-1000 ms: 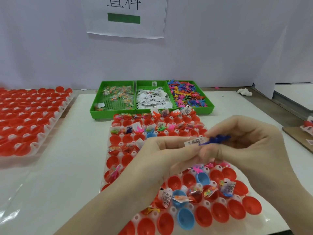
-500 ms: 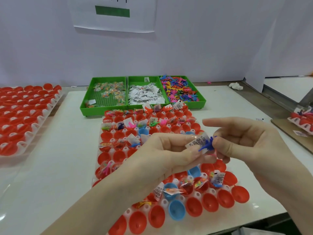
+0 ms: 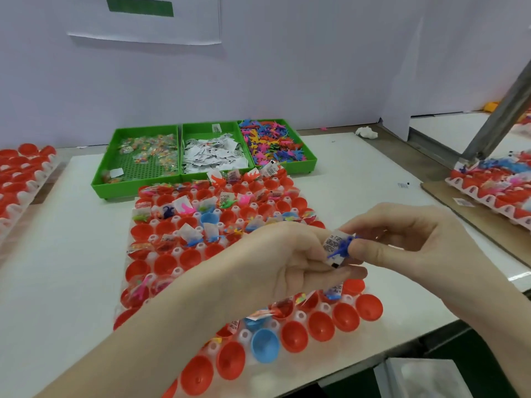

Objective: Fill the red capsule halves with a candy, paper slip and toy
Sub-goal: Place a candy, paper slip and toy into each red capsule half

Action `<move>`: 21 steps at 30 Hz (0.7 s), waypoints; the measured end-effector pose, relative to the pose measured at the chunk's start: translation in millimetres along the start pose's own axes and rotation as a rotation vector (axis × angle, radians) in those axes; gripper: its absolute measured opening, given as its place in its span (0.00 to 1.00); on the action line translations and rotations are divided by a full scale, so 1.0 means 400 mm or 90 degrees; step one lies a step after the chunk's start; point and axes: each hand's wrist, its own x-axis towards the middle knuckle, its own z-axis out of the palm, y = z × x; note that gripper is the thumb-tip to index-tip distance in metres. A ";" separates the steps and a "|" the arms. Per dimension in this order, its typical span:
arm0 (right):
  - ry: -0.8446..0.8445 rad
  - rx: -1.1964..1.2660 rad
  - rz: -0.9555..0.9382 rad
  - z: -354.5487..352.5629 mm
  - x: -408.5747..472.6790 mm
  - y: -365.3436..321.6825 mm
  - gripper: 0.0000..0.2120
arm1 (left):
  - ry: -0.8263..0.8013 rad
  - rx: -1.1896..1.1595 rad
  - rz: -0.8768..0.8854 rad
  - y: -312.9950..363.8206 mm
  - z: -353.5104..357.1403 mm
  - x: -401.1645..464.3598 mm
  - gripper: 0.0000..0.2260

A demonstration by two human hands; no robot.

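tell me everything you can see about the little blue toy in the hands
The blue toy is a small flat figure with thin limbs, looking like soft rubbery plastic; its exact shape is too small to tell. It lies against a printed white paper slip, held above the capsule tray. The right hand pinches it with its thumb, while the left hand grips the slip from below.

Small assembly or packing workshop. White table (image 3: 71,282) against plain partition wall (image 3: 316,67) with printed paper sign (image 3: 143,21). Three green bins (image 3: 178,179) at far side: wrapped candies, paper slips, coloured toys in bulk. Moulded trays of red capsule halves (image 3: 344,317) in rows, more at left (image 3: 20,179) and right (image 3: 494,188). Metal frame post (image 3: 500,110) at right.
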 end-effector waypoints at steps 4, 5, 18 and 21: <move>0.006 -0.064 -0.058 -0.020 -0.002 0.021 0.12 | 0.084 -0.095 0.040 0.025 0.039 0.027 0.15; 0.005 -0.068 -0.062 -0.024 -0.003 0.026 0.12 | 0.085 -0.101 0.047 0.027 0.044 0.037 0.15; 0.110 0.002 0.020 -0.038 -0.013 0.120 0.09 | 0.274 0.237 0.033 -0.014 0.039 0.134 0.11; 0.076 -0.015 0.099 -0.044 -0.022 0.166 0.10 | 0.292 0.504 0.160 -0.048 0.000 0.111 0.14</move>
